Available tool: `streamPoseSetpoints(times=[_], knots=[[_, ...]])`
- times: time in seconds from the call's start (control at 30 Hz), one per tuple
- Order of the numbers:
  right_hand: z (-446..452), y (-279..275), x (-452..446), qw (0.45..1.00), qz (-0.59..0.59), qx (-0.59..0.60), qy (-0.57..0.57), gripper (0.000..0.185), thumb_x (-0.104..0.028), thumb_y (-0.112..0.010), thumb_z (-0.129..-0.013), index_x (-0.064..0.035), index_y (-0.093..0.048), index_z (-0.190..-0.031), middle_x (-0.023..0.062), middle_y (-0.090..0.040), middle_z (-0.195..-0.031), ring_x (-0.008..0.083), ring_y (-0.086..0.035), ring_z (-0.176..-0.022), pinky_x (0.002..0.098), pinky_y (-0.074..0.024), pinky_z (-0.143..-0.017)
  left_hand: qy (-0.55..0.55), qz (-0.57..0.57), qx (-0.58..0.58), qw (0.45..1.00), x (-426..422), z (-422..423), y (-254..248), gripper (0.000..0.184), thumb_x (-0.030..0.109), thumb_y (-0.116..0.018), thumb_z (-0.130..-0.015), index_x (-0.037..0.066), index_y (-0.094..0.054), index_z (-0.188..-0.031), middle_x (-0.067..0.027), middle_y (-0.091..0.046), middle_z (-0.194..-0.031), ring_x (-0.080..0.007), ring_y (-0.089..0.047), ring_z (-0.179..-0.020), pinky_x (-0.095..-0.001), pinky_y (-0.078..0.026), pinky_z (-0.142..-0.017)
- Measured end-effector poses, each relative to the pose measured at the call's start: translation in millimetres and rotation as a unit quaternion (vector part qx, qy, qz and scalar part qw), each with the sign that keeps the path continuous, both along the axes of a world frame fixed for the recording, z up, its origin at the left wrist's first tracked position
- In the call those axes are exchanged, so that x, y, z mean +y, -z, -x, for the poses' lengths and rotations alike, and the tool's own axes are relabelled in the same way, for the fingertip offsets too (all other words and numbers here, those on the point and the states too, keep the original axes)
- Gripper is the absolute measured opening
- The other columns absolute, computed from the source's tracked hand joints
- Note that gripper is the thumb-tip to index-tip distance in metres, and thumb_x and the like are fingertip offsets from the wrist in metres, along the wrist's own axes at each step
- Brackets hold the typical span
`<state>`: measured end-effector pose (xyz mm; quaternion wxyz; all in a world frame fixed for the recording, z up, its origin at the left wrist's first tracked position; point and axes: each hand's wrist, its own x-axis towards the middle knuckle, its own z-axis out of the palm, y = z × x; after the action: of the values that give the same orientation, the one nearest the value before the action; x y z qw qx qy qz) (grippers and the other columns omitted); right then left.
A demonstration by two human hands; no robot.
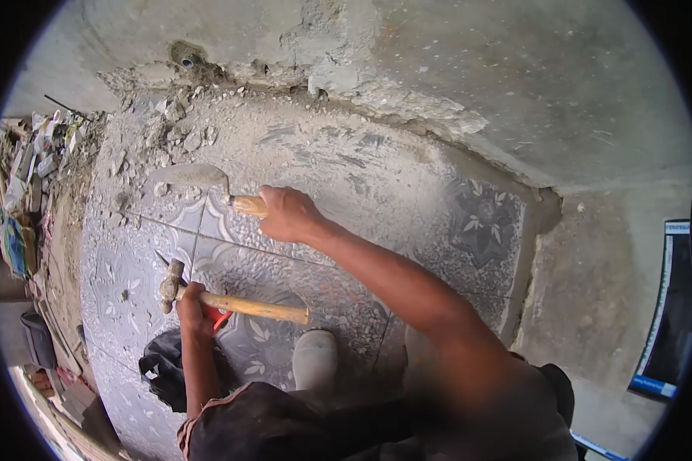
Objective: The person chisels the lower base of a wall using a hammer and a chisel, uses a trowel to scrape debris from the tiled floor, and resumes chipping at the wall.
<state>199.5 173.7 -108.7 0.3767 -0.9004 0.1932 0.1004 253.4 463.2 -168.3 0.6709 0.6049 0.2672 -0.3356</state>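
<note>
1. Head view, hands and tools: the right hand [287, 213] is closed round the wooden grip of a trowel [191, 175], its blade pointing away from the fist toward the rubble [184, 134]. The left hand [193, 302] is closed round a hammer [246, 306], gripping it close to the head; the handle runs across below the right forearm. The hands are apart, the left one nearer the body. A red thing [221, 320] shows beside the left hand, under the hammer.

2. Head view, materials and shapes: the hammer has a blunt, dusty metal head and a straight, pale wooden handle. The trowel blade is flat, tapering and grey with dust, joined to its grip by a bent neck. The tiles [242, 265] are grey, with petal and pebble patterns; grit covers those near the wall [515, 84], whose foot is ragged and broken. A pale boot [315, 361] stands on the tiles, near a crumpled black bag [161, 369].

3. Head view, hard to make out: the left fingers and hammer hide most of the red thing, so its kind cannot be told. Whether the blade touches the floor is unclear. The right upper arm is blurred, and dark clothing [284, 422] is cut off below.
</note>
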Motion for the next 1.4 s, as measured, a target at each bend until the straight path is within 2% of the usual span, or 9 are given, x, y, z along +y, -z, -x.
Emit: streamPoseSetpoints(times=[0.23, 0.3, 0.4, 0.6, 0.73, 0.9, 0.97, 1.13, 1.4], knots=[[215.1, -30.9, -127.8, 0.978, -0.001, 0.208, -0.017, 0.051, -0.044, -0.064, -0.072, 0.0045, -0.065, -0.088, 0.0256, -0.065, -0.083, 0.038, -0.065, -0.079, 0.0432, -0.0498, -0.074, 0.005, -0.005, -0.023, 1.0, -4.0, 1.2, -15.0, 0.009, 0.014, -0.059, -0.077, 0.008, -0.052, -0.074, -0.0016, -0.046, -0.067, -0.016, -0.048, -0.06, -0.0326, -0.044, -0.057], [269.3, -31.9, -154.0, 0.968, 0.027, 0.23, 0.1, 0.051, -0.037, -0.065, -0.076, 0.0046, -0.061, -0.104, 0.0191, -0.064, -0.076, 0.033, -0.064, -0.065, 0.0415, -0.0507, -0.061, 0.011, -0.013, -0.006, 1.0, -1.5, 0.1, -7.7, 0.011, 0.016, -0.059, -0.077, 0.008, -0.052, -0.074, -0.0019, -0.046, -0.067, -0.0164, -0.048, -0.06, -0.0328, -0.045, -0.057], [303.9, -20.9, -168.6, 0.882, -0.131, 0.122, 0.437, 0.044, -0.026, -0.063, -0.081, 0.0023, -0.051, -0.113, 0.0102, -0.056, -0.067, 0.0247, -0.056, -0.05, 0.0367, -0.0445, -0.044, 0.005, -0.017, -0.004, 1.0, -6.3, 3.7, -7.6, 0.011, 0.017, -0.058, -0.077, 0.008, -0.052, -0.074, -0.0019, -0.045, -0.067, -0.0168, -0.048, -0.059, -0.0332, -0.045, -0.055], [269.3, 17.0, -192.9, 0.74, -0.265, -0.041, 0.617, 0.023, -0.018, -0.058, -0.085, -0.0038, -0.045, -0.097, 0.0063, -0.048, -0.064, 0.0177, -0.049, -0.044, 0.0311, -0.0306, -0.034, 0.009, -0.035, 0.013, 0.999, -14.9, 16.2, -13.7, 0.01, 0.014, -0.058, -0.075, 0.01, -0.049, -0.073, -0.0011, -0.042, -0.066, -0.0155, -0.047, -0.058, -0.0328, -0.045, -0.055], [182.0, 14.0, -166.2, 0.763, -0.398, -0.01, 0.509, 0.021, -0.018, -0.058, -0.086, -0.003, -0.047, -0.096, 0.007, -0.05, -0.066, 0.0177, -0.051, -0.047, 0.0334, -0.0328, -0.036, 0.039, -0.03, 0.006, 0.999, -31.4, 22.0, -17.3, 0.011, 0.016, -0.058, -0.076, 0.01, -0.049, -0.074, -0.0012, -0.042, -0.066, -0.017, -0.047, -0.058, -0.0359, -0.046, -0.055], [167.2, -6.3, -151.6, 0.907, -0.311, -0.032, 0.283, 0.029, -0.017, -0.059, -0.085, -0.0005, -0.048, -0.105, 0.0044, -0.052, -0.069, 0.0121, -0.05, -0.047, 0.0301, -0.0347, -0.039, 0.065, 0.007, 0.018, 0.998, -60.8, 35.8, -42.9, 0.011, 0.017, -0.057, -0.078, 0.009, -0.05, -0.077, -0.0032, -0.045, -0.068, -0.02, -0.049, -0.059, -0.0404, -0.049, -0.057], [185.2, -6.1, -152.3, 0.892, -0.289, -0.004, 0.348, 0.026, -0.019, -0.058, -0.086, -0.0019, -0.048, -0.103, 0.0036, -0.052, -0.069, 0.0121, -0.05, -0.047, 0.0299, -0.0355, -0.039, 0.064, 0.032, 0.04, 0.997, -53.5, 36.0, -35.0, 0.011, 0.017, -0.057, -0.078, 0.008, -0.052, -0.078, -0.0039, -0.046, -0.068, -0.0198, -0.05, -0.059, -0.0423, -0.049, -0.054], [212.0, 15.8, -150.4, 0.734, -0.36, -0.019, 0.576, 0.023, -0.022, -0.056, -0.088, -0.0064, -0.047, -0.101, 0.0051, -0.051, -0.071, 0.0156, -0.051, -0.047, 0.0299, -0.0371, -0.039, 0.056, 0.002, 0.044, 0.997, -43.1, 35.4, -27.5, 0.012, 0.018, -0.057, -0.079, 0.008, -0.051, -0.078, -0.004, -0.046, -0.07, -0.0198, -0.05, -0.06, -0.0457, -0.05, -0.052], [75.7, 35.5, -118.3, 0.771, -0.421, -0.03, 0.477, 0.041, -0.02, -0.055, -0.086, -0.003, -0.033, -0.116, 0.012, -0.054, -0.073, 0.0196, -0.054, -0.045, 0.0311, -0.033, -0.034, 0.069, 0.023, 0.068, 0.995, -62.9, 32.1, -32.9, 0.013, 0.02, -0.057, -0.078, 0.009, -0.051, -0.08, -0.0057, -0.046, -0.073, -0.0215, -0.051, -0.066, -0.0506, -0.052, -0.057]])
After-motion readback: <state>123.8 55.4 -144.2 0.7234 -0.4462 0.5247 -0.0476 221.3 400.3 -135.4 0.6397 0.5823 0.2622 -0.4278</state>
